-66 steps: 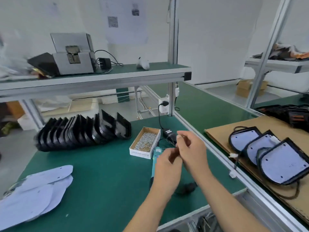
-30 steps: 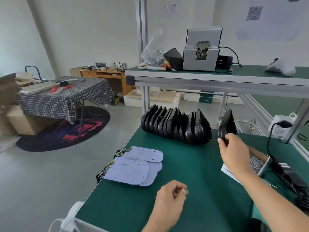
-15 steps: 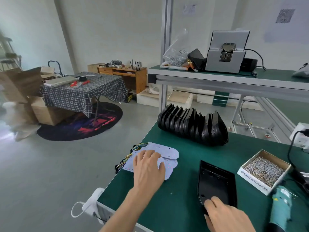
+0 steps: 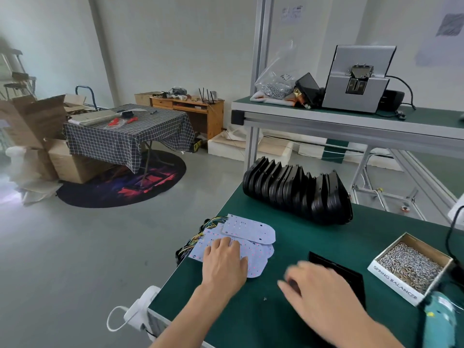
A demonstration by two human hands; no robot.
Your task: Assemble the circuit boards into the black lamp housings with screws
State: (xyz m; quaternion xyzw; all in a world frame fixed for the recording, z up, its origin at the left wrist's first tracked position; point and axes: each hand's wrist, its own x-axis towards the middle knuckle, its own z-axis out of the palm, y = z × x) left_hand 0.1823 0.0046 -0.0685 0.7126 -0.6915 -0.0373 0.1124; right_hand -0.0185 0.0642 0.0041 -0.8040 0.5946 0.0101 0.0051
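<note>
Several white circuit boards point(image 4: 251, 231) with coloured wires lie stacked at the bench's left edge. My left hand point(image 4: 224, 262) rests flat on the pile, fingers spread. One black lamp housing point(image 4: 344, 273) lies open side up on the green mat. My right hand point(image 4: 319, 295), blurred, hovers in front of it with straight fingers and covers its near end. A row of several black housings point(image 4: 298, 192) stands on edge at the back. A cardboard box of screws point(image 4: 411, 268) sits at the right.
A teal electric screwdriver point(image 4: 439, 320) lies at the lower right beside the screw box. An upper shelf point(image 4: 351, 121) carries a grey machine point(image 4: 359, 79) and a bag of parts. The bench's left edge drops to the floor by my left hand.
My right hand has lifted off the lone housing and swung left toward the circuit boards. My left hand stays on the board pile. The view has shifted slightly.
</note>
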